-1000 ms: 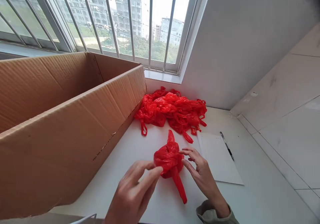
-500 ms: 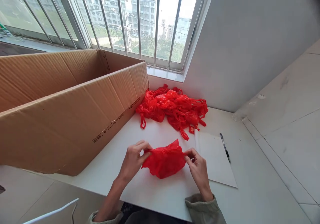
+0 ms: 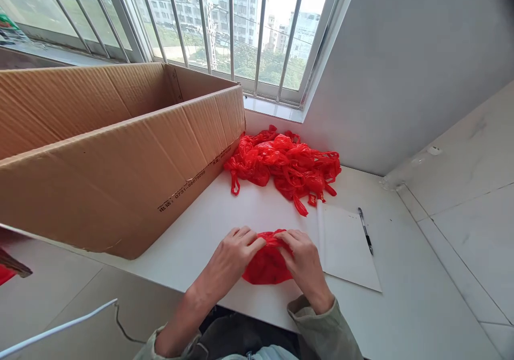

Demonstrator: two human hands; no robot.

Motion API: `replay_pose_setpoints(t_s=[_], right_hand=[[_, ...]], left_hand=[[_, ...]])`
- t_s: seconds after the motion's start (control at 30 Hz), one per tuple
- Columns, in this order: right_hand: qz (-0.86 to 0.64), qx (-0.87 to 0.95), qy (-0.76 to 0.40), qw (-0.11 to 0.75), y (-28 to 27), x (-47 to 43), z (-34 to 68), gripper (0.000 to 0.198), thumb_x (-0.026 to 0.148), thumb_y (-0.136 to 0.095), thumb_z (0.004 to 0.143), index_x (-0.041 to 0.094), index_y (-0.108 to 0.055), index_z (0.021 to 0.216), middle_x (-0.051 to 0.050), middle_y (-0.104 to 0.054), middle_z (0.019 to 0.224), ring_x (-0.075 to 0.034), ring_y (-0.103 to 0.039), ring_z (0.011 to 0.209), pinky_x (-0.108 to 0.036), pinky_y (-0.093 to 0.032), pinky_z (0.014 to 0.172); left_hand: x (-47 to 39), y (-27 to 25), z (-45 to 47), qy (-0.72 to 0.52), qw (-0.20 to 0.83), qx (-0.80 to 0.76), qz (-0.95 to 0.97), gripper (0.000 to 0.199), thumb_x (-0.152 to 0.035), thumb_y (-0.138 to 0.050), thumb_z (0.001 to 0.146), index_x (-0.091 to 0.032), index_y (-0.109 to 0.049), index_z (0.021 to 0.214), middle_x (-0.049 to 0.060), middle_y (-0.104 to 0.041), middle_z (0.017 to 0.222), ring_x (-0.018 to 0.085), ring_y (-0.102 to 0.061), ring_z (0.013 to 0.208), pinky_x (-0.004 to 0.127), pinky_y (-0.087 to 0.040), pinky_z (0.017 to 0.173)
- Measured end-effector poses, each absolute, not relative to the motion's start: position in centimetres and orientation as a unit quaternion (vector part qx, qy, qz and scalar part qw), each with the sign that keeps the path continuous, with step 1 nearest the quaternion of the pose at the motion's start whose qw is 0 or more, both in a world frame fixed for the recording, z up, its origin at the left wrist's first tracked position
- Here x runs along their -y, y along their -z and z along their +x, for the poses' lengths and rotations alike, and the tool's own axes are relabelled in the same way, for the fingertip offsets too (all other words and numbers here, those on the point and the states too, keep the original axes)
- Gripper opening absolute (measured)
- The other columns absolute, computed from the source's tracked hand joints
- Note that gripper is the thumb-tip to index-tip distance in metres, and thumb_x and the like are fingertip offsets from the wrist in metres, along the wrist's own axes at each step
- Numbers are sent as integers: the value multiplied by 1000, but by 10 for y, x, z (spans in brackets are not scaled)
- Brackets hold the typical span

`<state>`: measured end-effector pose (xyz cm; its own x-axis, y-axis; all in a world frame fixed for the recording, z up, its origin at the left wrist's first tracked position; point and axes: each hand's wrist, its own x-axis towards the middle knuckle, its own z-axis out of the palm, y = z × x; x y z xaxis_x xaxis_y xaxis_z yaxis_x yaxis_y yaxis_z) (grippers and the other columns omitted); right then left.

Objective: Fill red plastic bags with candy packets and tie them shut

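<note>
The red plastic bag (image 3: 265,270), at six o'clock from the red heap (image 3: 281,162), is pinched along its twelve-o'clock edge by left hand (image 3: 237,253) and right hand (image 3: 302,253), fingertips partly hidden, and should handle light, limp and slippery, best gripped there.

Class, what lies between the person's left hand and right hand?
A red bag: the head view shows it between them, with fingers of the left hand and right hand at its top.

Bags (image 3: 283,162) right of box (image 3: 120,183)
</note>
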<state>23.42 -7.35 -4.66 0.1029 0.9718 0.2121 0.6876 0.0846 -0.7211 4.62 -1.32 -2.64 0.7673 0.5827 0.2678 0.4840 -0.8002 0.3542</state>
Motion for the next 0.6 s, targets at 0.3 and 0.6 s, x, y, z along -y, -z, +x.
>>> replay_pose_setpoints(t_s=[0.3,0.6], right_hand=[[-611,233,-347,673,84,102,272,31,44,-66,77,19,-67,95,-5,-70,94,-18,-63,83,-29,-49,72],[-597,337,-42,727,34,130,251,35,18,-69,75,21,-56,107,-3,-59,97,-16,-59,86,-31,-49,76]], left_hand=[[-11,45,5,-409,530,-401,625,15,-31,-64,86,-18,-59,79,-1,-58,72,13,-55,66,24,-46,62],[31,1,4,-487,264,-336,762,32,-20,-55,84,-23,-49,115,10,-52,122,28,-46,119,48,-42,100]])
